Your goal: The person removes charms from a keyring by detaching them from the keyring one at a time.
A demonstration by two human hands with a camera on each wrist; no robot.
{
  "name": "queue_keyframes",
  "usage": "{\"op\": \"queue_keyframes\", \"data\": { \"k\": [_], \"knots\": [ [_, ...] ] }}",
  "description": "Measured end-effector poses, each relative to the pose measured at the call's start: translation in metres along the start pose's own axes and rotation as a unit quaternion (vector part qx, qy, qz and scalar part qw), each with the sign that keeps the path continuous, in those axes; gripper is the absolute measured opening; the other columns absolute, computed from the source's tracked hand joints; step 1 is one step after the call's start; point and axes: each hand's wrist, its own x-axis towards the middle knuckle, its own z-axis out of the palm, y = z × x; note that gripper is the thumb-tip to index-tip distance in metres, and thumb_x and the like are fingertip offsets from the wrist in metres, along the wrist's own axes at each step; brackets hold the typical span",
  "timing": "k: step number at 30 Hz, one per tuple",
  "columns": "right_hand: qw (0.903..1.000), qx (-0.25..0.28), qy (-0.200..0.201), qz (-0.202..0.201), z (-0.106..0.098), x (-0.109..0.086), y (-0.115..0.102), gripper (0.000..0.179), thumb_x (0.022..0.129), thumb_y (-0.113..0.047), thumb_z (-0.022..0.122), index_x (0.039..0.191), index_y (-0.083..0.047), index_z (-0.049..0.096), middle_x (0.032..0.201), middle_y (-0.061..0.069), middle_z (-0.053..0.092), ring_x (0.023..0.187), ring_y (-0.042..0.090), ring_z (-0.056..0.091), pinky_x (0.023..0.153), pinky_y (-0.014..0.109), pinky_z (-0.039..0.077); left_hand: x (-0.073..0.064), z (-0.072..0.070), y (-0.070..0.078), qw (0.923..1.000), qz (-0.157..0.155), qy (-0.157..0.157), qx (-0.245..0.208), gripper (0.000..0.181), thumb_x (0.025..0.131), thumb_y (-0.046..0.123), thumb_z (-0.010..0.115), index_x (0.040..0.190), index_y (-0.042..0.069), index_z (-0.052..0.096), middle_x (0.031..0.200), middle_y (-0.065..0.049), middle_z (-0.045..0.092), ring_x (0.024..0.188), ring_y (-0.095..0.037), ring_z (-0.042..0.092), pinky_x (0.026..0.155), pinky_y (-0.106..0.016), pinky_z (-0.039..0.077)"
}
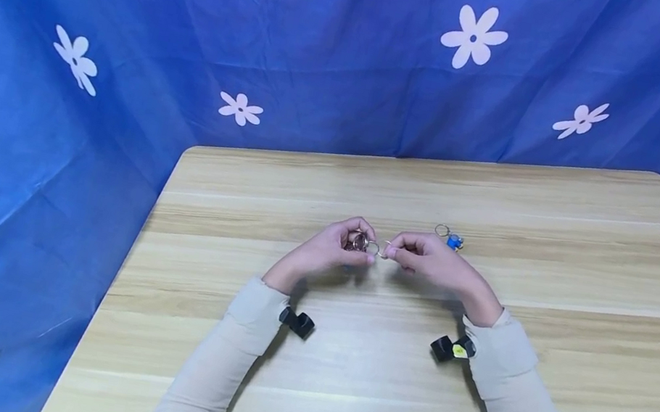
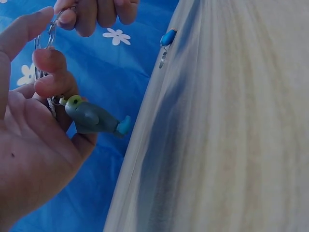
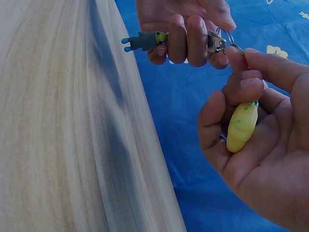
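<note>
The left hand point(image 1: 329, 246) pinches a split ring point(image 2: 44, 39) of the grey-green charm point(image 2: 91, 117) below its fingers, the right hand point(image 1: 427, 258) pinches the yellow charm point(image 3: 241, 126) ring against it; probably the linking step, needing the coil pried open.

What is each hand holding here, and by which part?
The left hand pinches the metal ring of a grey-green figure charm. The right hand pinches the ring of a yellow charm, which lies in its palm.
</note>
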Motion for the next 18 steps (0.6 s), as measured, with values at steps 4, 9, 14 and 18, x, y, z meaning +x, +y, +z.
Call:
{"op": "queue_keyframes", "data": {
  "k": [4, 9, 14, 18],
  "knots": [
    [1.0000, 0.001, 0.001, 0.007, 0.0007, 0.0002, 0.0013, 0.023, 0.099, -0.013, 0.052, 0.101, 0.007, 0.063, 0.069, 0.003, 0.048, 0.060, 0.010, 0.044, 0.057, 0.022, 0.039, 0.0000, 0.0004, -0.0013, 0.9999, 0.004, 0.007, 0.009, 0.029, 0.084, 0.007, 0.071, 0.109, 0.004, 0.056, 0.082, 0.002, 0.054, 0.073, -0.012, 0.051, 0.065, -0.021, 0.044],
    [0.9999, 0.001, 0.002, 0.016, 0.0011, -0.0002, -0.0008, 0.024, 0.099, -0.014, 0.052, 0.102, 0.006, 0.063, 0.070, 0.004, 0.049, 0.061, 0.011, 0.045, 0.058, 0.023, 0.040, -0.0014, -0.0005, 0.0004, 0.9999, -0.003, 0.005, 0.014, 0.027, 0.086, 0.009, 0.069, 0.111, 0.003, 0.059, 0.082, 0.001, 0.058, 0.069, -0.013, 0.054, 0.064, -0.024, 0.049],
    [0.9999, 0.004, 0.006, 0.016, -0.0004, -0.0002, -0.0034, 0.024, 0.099, -0.014, 0.051, 0.102, 0.007, 0.063, 0.070, 0.001, 0.049, 0.061, 0.013, 0.045, 0.057, 0.023, 0.040, -0.0025, -0.0018, 0.0045, 0.9995, -0.014, -0.015, -0.026, 0.030, 0.089, 0.006, 0.064, 0.117, -0.001, 0.058, 0.080, -0.005, 0.060, 0.061, -0.016, 0.055, 0.059, -0.028, 0.051],
    [0.9998, 0.008, 0.004, 0.017, -0.0016, -0.0001, -0.0035, 0.024, 0.099, -0.013, 0.051, 0.102, 0.008, 0.062, 0.069, 0.001, 0.047, 0.059, 0.012, 0.043, 0.056, 0.022, 0.038, -0.0025, -0.0026, 0.0053, 0.9995, -0.010, -0.025, -0.015, 0.031, 0.090, 0.006, 0.063, 0.120, -0.002, 0.059, 0.083, -0.008, 0.061, 0.063, -0.013, 0.054, 0.058, -0.024, 0.049]
  ]
}}
